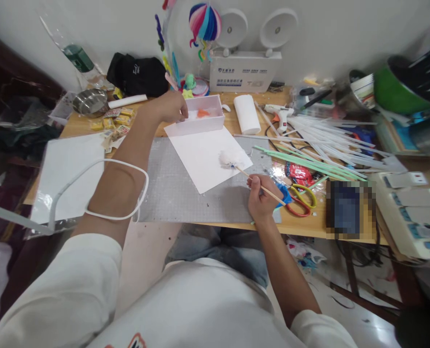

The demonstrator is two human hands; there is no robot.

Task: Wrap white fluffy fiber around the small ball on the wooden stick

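My right hand (263, 197) is closed round a thin wooden stick (270, 193) near the front edge of the table. White fluff (233, 157) sits at the stick's far end, over a white sheet (204, 162). Across the table, my left hand (172, 107) reaches to the left end of a white box (200, 126). Its fingers are curled together at the rim, and what they pinch, if anything, is hidden. Inside the box lie white material and an orange piece (202, 113).
A grey cutting mat (175, 203) lies under the sheet. To the right are a glue gun (280, 116), white strips (327, 133), green strips (309, 162) and scissors (302, 200). A white ring-shaped lamp (146, 186) surrounds my left forearm. An emergency light (246, 72) stands behind.
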